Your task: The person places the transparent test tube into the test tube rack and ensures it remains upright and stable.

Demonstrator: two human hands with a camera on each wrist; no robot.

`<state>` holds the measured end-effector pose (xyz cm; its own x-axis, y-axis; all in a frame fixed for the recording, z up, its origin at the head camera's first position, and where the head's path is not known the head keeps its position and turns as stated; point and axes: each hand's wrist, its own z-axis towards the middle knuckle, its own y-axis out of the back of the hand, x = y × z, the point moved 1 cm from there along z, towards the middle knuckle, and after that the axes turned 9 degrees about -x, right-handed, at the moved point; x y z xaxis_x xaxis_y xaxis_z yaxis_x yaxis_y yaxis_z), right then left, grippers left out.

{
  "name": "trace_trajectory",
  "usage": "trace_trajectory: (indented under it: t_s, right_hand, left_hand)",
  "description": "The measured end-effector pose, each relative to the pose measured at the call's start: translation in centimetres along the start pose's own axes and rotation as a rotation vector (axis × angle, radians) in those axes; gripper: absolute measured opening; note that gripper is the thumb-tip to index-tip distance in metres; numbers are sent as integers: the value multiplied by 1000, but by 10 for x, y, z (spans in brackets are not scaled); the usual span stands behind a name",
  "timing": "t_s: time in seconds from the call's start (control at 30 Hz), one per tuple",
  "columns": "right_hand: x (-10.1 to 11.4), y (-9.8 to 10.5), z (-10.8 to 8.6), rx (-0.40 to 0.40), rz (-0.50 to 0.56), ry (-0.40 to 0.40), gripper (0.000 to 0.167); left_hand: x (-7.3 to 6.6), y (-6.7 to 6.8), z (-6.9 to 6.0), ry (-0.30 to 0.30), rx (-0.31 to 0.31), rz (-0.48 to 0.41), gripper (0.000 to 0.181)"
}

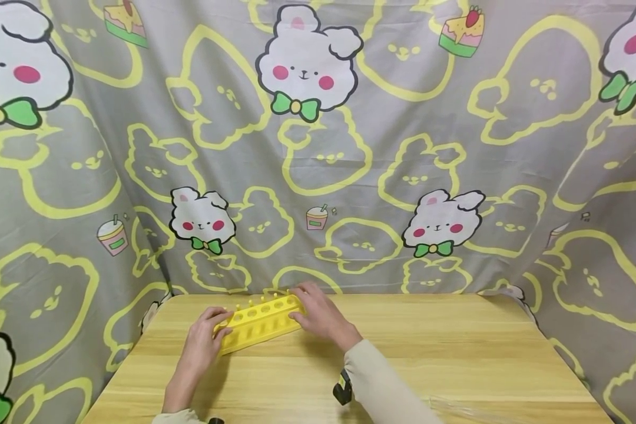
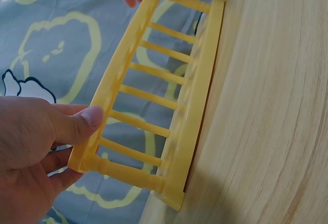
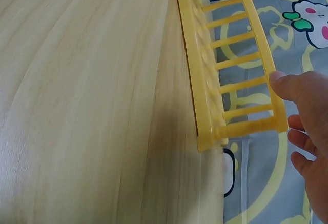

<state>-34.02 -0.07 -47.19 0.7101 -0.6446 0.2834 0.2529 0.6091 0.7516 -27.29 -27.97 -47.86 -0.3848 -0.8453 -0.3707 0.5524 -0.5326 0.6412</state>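
Observation:
A yellow plastic test tube rack stands near the far edge of the table, its right end slightly farther back. Round holes run along its top plate, with a row of pegs on the far side. My left hand grips the left end of the top plate; in the left wrist view the thumb lies on its edge and fingers reach behind. At the opposite end, my right hand holds the top plate. The right wrist view shows that thumb against the plate, with fingers partly hidden behind it.
The wooden table ends at a grey curtain with yellow outlines and white cartoon animals, hanging behind and at both sides. A clear, thin item lies near the front right. A black wrist camera sits under the right sleeve.

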Motion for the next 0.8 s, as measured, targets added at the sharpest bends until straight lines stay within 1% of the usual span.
trace_trajectory:
  t_s: [0.1, 0.27, 0.57, 0.67, 0.8]
  right_hand:
    - [3, -4, 3, 6, -16, 9, 50]
    - [7, -8, 8, 34, -28, -2, 47]
    - [8, -15, 8, 48, -30, 21, 38]
    - [7, -14, 9, 40, -33, 26, 36]
    - [7, -13, 10, 31, -35, 35, 35]
  left_hand:
    - [0, 0, -1, -11, -8, 2, 34]
    - [1, -1, -2, -29, -26, 5, 34]
    - [1, 0, -4, 0, -2, -2, 35]
    - [1, 0, -3, 1, -4, -2, 35]
    - [1, -1, 0, -13, -20, -6, 35]
